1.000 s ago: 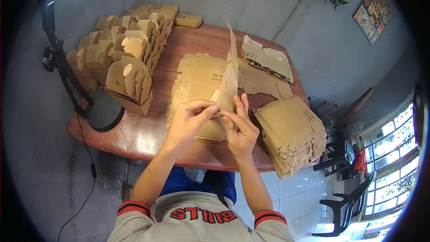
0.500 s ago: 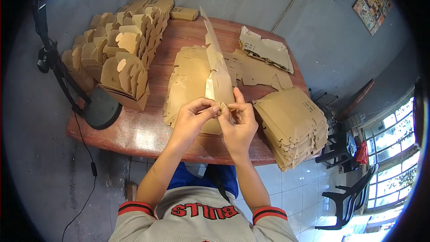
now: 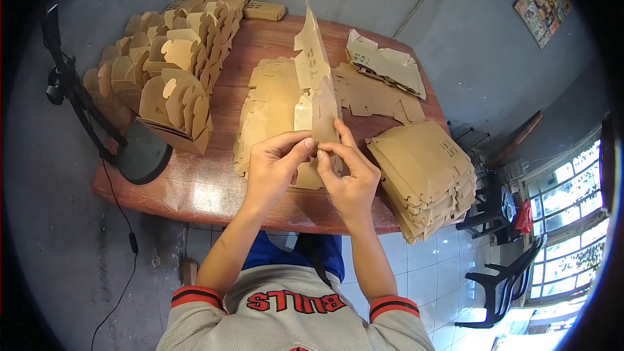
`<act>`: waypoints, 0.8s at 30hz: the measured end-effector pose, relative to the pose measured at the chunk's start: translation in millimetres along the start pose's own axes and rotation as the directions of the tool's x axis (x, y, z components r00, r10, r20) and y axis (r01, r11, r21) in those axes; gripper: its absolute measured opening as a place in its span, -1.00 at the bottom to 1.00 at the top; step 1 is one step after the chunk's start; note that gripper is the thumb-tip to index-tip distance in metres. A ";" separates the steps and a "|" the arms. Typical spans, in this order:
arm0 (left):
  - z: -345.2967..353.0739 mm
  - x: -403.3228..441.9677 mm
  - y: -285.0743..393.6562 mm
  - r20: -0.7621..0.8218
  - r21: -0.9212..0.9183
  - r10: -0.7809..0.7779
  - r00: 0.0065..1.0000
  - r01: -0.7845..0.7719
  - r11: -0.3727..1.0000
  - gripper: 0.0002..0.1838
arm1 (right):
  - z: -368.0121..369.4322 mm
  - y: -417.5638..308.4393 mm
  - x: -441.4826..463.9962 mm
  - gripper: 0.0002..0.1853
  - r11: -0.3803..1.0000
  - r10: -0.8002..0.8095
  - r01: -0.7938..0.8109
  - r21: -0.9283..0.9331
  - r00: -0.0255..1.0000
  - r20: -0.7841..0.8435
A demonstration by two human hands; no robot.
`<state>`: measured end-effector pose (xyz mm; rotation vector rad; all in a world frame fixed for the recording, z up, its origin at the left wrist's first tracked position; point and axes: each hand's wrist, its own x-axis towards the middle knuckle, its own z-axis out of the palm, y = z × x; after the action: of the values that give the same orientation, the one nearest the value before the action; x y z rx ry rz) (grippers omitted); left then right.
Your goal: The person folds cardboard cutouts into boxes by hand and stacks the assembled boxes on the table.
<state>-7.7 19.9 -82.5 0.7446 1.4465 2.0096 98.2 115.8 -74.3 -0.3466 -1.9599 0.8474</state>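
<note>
Upright between my hands stands a partly folded cardboard sheet [image 3: 323,107], its far end rising above the table. My left hand [image 3: 276,166] pinches the near end of this sheet between thumb and forefinger. Close beside it, my right hand [image 3: 351,172] grips the same near edge with thumb and fingertips. Behind and below the held sheet lies a pile of flat cardboard blanks [image 3: 266,97]. The fingertips partly hide the small folded part that they pinch.
Folded open boxes [image 3: 174,107] stand in rows at the left, beside a black lamp base [image 3: 144,154]. A thick stack of flat blanks [image 3: 422,169] sits at the table's right edge. More cardboard [image 3: 387,65] lies at the back right.
The held sheet has turned and its upper part has folded open, showing more of its printed panel. Both hands still pinch its near end. The camera view has shifted slightly.
</note>
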 end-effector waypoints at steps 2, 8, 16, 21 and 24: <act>-0.6 0.5 2.6 -0.002 0.052 -0.010 1.000 0.010 0.999 -0.75 | 1.0 2.7 -0.5 -0.84 0.999 -0.036 0.036 -0.001 0.999 0.001; 7.6 -0.1 -4.0 0.018 -0.002 0.170 0.985 -0.170 0.985 -0.79 | 1.1 16.4 3.7 -0.84 0.976 -0.205 0.206 -0.076 0.979 0.019; 14.9 5.3 4.5 -0.049 0.133 0.271 0.961 -0.263 0.956 -0.77 | 10.5 9.1 -1.7 -0.20 0.968 -0.004 -0.004 0.250 0.999 0.033; 6.8 3.6 2.8 -0.025 0.152 0.346 0.938 -0.338 0.929 -0.78 | 8.7 16.4 9.1 -0.35 0.843 0.165 -0.156 0.515 0.986 0.029; 5.4 5.2 6.0 0.019 0.215 0.368 0.930 -0.364 0.906 -0.79 | 9.5 1.4 8.9 -0.62 0.949 0.170 -0.140 0.282 0.982 -0.085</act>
<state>-8.1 25.5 -74.7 1.1664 1.6544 2.1558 85.4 117.7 -72.5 -0.3770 -1.7029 1.1645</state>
